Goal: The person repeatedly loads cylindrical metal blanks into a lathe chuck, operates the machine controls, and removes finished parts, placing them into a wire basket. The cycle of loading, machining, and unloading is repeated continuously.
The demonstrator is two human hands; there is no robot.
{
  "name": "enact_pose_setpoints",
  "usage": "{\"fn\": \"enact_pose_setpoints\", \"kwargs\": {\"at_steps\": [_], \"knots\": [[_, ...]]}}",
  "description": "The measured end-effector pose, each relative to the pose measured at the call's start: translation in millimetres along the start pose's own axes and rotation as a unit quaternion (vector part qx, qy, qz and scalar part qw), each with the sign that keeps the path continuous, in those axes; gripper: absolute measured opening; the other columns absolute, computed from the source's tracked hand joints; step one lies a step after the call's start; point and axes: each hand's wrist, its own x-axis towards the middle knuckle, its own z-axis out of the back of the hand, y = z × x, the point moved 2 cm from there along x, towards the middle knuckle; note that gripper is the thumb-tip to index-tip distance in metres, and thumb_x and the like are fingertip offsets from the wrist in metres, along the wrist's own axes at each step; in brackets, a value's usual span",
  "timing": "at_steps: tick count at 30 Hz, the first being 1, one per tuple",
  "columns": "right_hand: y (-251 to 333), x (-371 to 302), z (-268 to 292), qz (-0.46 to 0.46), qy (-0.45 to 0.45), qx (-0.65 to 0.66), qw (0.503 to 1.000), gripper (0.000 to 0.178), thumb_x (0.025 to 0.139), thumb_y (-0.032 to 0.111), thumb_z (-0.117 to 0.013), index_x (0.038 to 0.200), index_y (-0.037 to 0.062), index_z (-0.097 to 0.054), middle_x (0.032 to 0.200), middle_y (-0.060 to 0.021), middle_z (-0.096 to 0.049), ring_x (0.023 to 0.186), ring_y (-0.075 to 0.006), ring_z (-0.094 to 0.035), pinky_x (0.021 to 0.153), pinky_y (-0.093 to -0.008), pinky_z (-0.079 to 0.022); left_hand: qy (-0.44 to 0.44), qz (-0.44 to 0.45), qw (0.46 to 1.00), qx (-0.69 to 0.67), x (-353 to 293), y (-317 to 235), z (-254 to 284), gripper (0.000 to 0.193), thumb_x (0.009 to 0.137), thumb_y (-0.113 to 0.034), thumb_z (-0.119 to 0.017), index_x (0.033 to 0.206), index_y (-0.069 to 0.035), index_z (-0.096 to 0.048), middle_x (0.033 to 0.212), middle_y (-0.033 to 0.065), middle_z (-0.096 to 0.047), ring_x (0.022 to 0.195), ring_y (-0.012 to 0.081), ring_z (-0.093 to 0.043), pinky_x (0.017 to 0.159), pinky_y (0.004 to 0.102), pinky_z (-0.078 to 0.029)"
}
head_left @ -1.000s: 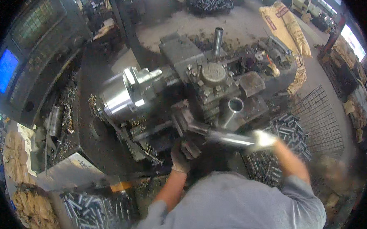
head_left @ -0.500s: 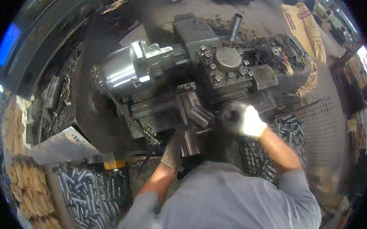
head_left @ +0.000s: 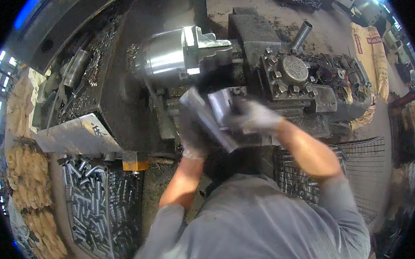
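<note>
The left hand (head_left: 193,132), gloved, is closed on a long piece (head_left: 209,121) of bright metal, tilted with its upper end toward the left. The right hand (head_left: 259,117), also gloved, has its fingertips at a short piece (head_left: 221,106) of metal; motion blur hides the contact, so whether this hand grips it cannot be told. Both pieces are in front of the person, close together, the short piece to the right of the long piece's upper part. The chuck (head_left: 167,56) of the lathe is above and left of the pieces, its stepped jaws facing right. The tool post (head_left: 293,70), ringed with bolts, is above and right of the right hand. A tube (head_left: 301,37) projects at a slant behind it. Metal shavings (head_left: 92,72) lie left of the chuck. A light plate (head_left: 82,135) is mounted below them, near an orange block (head_left: 136,165). Cut tubes (head_left: 86,198) fill a basket (head_left: 109,216) at lower left. A mesh panel (head_left: 366,160) is at lower right. A tan sack (head_left: 371,55) is at upper right.
</note>
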Motion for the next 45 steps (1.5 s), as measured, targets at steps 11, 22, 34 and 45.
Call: {"fn": "enact_pose_setpoints", "kwargs": {"at_steps": [11,22,34,45], "knots": [[85,86,213,0.163,-0.201,-0.736,0.626,0.064,0.074,0.022,-0.080,0.134,0.0035,-0.063,0.114,-0.0192,-0.075,0.101,-0.0369,-0.074,0.086,-0.0472,-0.060,-0.115,-0.030,0.943,0.311,-32,3,63,0.040,0.101,-0.018,-0.063,0.137,0.001,-0.062,0.129,0.0105,-0.066,0.124,0.0211,-0.060,0.106,0.0392,-0.049],[6,187,199,0.099,0.091,-0.447,0.885,0.074,0.065,0.041,-0.089,0.123,0.0014,-0.068,0.105,-0.0206,-0.077,0.095,-0.0344,-0.074,0.082,-0.0444,-0.058,-0.389,-0.194,0.880,0.193,-169,-5,276,0.030,0.105,-0.036,-0.058,0.115,-0.008,-0.065,0.093,0.0021,-0.061,0.087,0.0226,-0.060,0.087,0.0478,-0.055],[-35,206,226,-0.005,0.110,-0.435,0.894,0.042,0.066,0.032,-0.088,0.091,0.0000,-0.078,0.081,-0.0150,-0.076,0.072,-0.0250,-0.073,0.066,-0.0421,-0.057,-0.451,-0.190,0.860,0.143,-121,13,228,0.037,0.106,-0.041,-0.056,0.116,-0.008,-0.068,0.102,0.0029,-0.068,0.091,0.0205,-0.063,0.086,0.0450,-0.050],[17,211,180,0.142,0.082,-0.396,0.903,0.069,0.064,0.043,-0.089,0.116,0.0013,-0.073,0.101,-0.0212,-0.077,0.088,-0.0324,-0.075,0.078,-0.0480,-0.059,-0.397,-0.150,0.905,0.019,-124,-5,231,0.043,0.107,-0.044,-0.051,0.128,-0.009,-0.063,0.115,0.0108,-0.066,0.108,0.0323,-0.060,0.099,0.0555,-0.049]]}}
